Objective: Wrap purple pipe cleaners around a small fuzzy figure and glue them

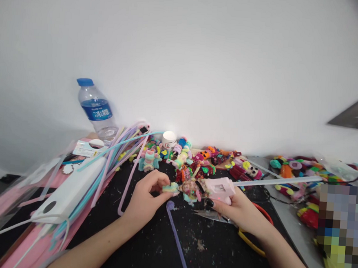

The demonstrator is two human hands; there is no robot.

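Note:
My left hand (145,195) pinches a small pale green and yellow fuzzy piece (170,187) between thumb and fingertips. From the right, my right hand (244,212) grips a pink hot glue gun (219,190). A long whitish glue stick (276,182) sticks out of its back end. The gun's nozzle, in a brown crusted cover, points left at the fuzzy piece; whether they touch I cannot tell. Scissors (211,216) with red and yellow handles lie partly hidden below my right hand. On the black mat (146,246) between my forearms rests a purple pipe cleaner (177,238), curled at its far end.
A water bottle (96,110) leans near the wall at left, beside bundled pipe cleaners (116,154) and a long white box (71,187) with a cable. A paper cup (169,140) and several colourful fuzzy dolls (149,160) line the back. More fuzzy figures (287,168) lie at right.

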